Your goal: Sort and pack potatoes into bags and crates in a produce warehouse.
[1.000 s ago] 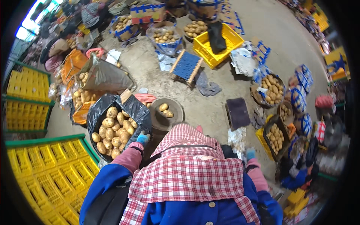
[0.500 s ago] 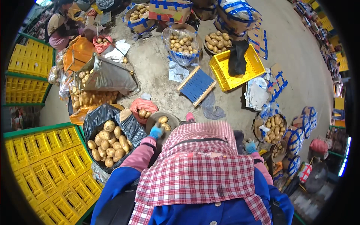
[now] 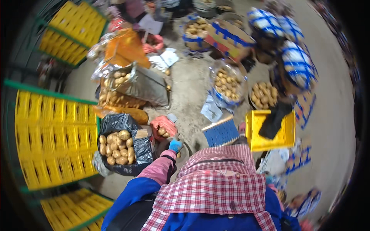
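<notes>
My left hand [image 3: 176,145], in a blue glove with grey fingertips, reaches to the far rim of a round basin [image 3: 185,154]. A potato [image 3: 179,154] shows in that basin beside my wrist. Blur hides how the fingers lie. Just beyond my hand is a pink bag [image 3: 162,123] with a few potatoes inside. Left of my forearm stands a container lined with a black plastic bag [image 3: 144,148], full of potatoes [image 3: 116,148]. Of my right hand [image 3: 269,179] only a bit of blue glove shows past the checked apron [image 3: 219,188]; its fingers are hidden.
Yellow crates [image 3: 58,138] stand stacked at the left. A blue woven stool [image 3: 221,132] and a yellow crate [image 3: 290,131] with a black cloth lie ahead. Farther off are a grey potato sack [image 3: 148,86], potato baskets [image 3: 227,84] and bundles with blue tape [image 3: 296,63]. Another person [image 3: 133,9] is at the back.
The view has swung to the right and forward motion shifts the scene. My left hand has moved from over the potatoes to the basin's far rim. My right hand is now mostly hidden.
</notes>
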`<state>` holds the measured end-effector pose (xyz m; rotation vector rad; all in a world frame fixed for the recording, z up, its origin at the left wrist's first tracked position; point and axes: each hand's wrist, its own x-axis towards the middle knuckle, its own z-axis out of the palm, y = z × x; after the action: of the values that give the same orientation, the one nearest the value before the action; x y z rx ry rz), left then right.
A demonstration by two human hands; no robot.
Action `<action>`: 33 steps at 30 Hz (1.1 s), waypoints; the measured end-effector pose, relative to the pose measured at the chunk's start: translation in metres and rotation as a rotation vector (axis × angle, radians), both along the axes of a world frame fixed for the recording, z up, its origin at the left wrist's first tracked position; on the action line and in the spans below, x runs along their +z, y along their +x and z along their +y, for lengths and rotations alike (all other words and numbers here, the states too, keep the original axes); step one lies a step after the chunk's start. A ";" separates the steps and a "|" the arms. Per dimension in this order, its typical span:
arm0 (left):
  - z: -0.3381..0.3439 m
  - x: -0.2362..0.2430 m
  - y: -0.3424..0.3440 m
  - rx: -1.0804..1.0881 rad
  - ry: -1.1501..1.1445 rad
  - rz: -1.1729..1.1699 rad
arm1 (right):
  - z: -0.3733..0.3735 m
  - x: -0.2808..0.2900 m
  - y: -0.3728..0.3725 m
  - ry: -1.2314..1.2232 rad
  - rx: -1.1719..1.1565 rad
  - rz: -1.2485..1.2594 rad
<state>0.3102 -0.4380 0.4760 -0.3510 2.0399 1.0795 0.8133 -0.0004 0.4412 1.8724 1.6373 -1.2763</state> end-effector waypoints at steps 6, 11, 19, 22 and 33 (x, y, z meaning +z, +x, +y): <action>-0.026 0.009 0.046 0.182 -0.203 0.221 | 0.171 0.011 -0.214 -0.020 0.229 0.316; 0.015 0.004 0.009 -0.015 -0.360 0.486 | 0.255 0.017 -0.344 -0.001 0.174 0.572; 0.101 -0.009 -0.118 0.031 -0.054 0.455 | 0.249 0.004 -0.379 -0.091 0.245 0.423; 0.090 -0.018 -0.169 -0.046 0.021 0.364 | 0.209 0.032 -0.406 0.028 0.368 0.251; -0.052 -0.050 -0.257 0.578 0.133 -0.295 | 0.012 0.129 -0.494 -0.092 0.465 0.058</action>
<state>0.0536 -0.4903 0.4264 -1.0096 1.6270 1.3966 0.3189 0.0115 0.5698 1.3042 1.8650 -1.1833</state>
